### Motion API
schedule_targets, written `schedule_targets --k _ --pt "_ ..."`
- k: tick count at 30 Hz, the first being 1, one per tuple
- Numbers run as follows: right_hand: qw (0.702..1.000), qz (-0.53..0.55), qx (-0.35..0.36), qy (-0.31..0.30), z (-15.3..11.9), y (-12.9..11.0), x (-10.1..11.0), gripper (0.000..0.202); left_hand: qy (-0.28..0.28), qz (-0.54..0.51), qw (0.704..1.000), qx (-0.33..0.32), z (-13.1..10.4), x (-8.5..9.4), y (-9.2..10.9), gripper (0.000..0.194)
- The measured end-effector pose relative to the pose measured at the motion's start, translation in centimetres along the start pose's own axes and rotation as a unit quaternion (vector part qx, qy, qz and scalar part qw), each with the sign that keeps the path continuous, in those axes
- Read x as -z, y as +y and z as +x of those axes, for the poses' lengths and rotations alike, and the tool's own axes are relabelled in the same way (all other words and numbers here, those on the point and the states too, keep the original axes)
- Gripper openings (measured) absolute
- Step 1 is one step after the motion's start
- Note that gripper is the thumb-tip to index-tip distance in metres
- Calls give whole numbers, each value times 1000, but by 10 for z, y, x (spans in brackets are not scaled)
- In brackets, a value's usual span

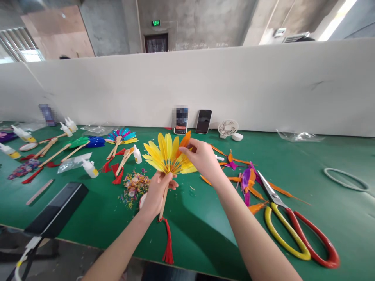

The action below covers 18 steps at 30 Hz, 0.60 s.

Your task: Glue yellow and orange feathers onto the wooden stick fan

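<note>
My left hand [158,191] is closed round the wooden handle of a feather fan [165,150], holding it upright above the table. Yellow feathers spread out from the top of the handle, and a red tassel [168,244] hangs from its lower end. In my right hand [202,154] an orange feather [184,142] is pinched between thumb and fingers, against the front of the yellow feathers. Whether its lower tip touches the fan is hard to tell. Loose orange and purple feathers [249,179] lie to the right, beyond my right forearm.
Large scissors [285,216] with red and yellow handles lie on the green table [205,249]. At left are feather fans [121,134], glue bottles [89,168], a pile of colourful scraps [135,185] and a black power bank [57,208]. Phones [203,121] and a small fan [227,128] stand behind.
</note>
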State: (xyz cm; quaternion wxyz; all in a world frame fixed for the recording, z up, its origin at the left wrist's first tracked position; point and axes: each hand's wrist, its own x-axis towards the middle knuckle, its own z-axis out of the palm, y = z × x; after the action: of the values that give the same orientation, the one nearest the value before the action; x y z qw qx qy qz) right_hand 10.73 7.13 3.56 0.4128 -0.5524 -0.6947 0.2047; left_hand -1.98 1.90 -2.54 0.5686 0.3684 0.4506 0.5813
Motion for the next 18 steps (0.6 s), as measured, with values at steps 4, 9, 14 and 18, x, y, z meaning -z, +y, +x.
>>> schedule_targets --k 4,9,14,18 --pt "991 -59 80 93 1 7 -7 18 11 16 1000 -2 0 -1 1 33" --pt "975 -68 165 134 4 17 -12 16 21 51 998 -17 -1 0 0 33" --pt "985 -30 158 66 7 18 -9 22 12 94 995 -43 0 3 -3 34" --pt "990 -8 137 30 9 19 -5 31 2 121 991 -53 1 4 -7 35"
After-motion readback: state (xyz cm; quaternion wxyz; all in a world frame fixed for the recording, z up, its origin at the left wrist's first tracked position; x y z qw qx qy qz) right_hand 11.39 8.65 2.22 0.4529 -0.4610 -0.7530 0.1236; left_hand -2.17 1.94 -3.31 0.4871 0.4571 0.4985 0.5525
